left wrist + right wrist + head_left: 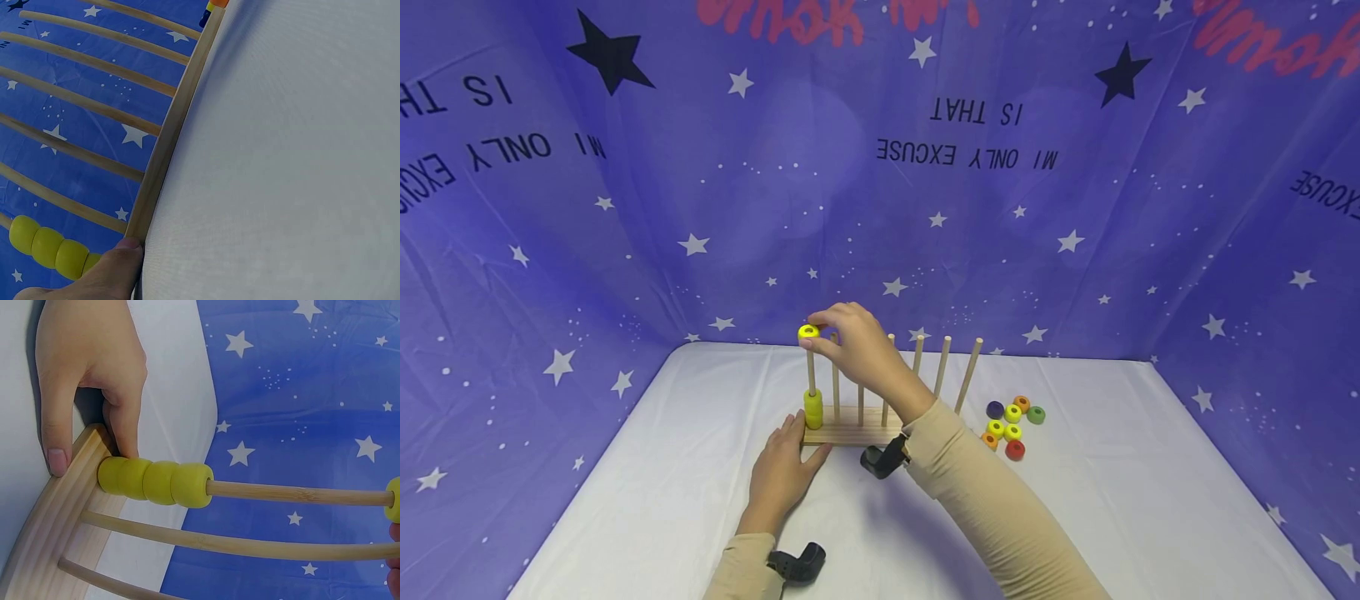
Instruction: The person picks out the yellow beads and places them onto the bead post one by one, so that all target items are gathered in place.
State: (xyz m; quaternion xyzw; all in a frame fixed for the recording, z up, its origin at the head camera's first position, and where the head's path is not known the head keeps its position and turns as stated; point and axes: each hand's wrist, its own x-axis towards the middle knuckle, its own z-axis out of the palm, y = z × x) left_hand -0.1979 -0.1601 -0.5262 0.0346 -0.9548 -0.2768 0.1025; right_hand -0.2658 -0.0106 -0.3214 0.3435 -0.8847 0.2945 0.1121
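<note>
The wooden peg rack has a flat base (850, 433) with several upright pegs. My right hand (865, 346) pinches a yellow bead (805, 338) between thumb and fingers at the top of the leftmost peg. Lower on that same peg, a stack of yellow beads (159, 482) rests against the base. My left hand (781, 468) grips the base's left end, its thumb (57, 461) on the front edge and another finger beside the stack. In the right wrist view, the pinched bead shows only in part at the right edge.
Several loose beads lie to the right of the rack: a dark blue one (995, 409), a green one (1037, 415), a red one (1015, 450), plus yellow and orange ones. A purple star-printed cloth (880, 217) hangs behind the white table (1112, 500).
</note>
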